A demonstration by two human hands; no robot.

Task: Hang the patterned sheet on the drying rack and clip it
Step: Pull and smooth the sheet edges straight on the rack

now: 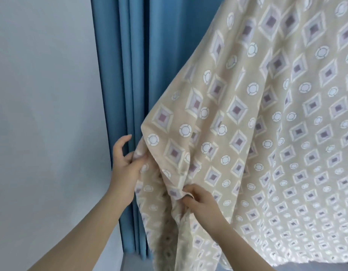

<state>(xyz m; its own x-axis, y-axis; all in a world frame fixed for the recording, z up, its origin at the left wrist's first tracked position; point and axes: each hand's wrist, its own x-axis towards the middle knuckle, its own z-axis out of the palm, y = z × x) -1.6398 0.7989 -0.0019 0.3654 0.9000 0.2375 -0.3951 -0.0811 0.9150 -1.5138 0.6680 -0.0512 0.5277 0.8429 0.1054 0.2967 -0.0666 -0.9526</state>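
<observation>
The patterned sheet (pixel 257 133), beige with purple diamonds and white circles, hangs down from the upper right and fills the right half of the view. My left hand (pixel 125 167) pinches its left edge between thumb and fingers. My right hand (pixel 200 204) grips a bunched fold lower down, near the middle. The drying rack and any clips are hidden behind the cloth or out of view.
A blue curtain (pixel 126 75) hangs in folds right behind the sheet's left edge. A plain white wall (pixel 44 114) takes up the left side. A strip of grey floor (pixel 128 263) shows at the bottom.
</observation>
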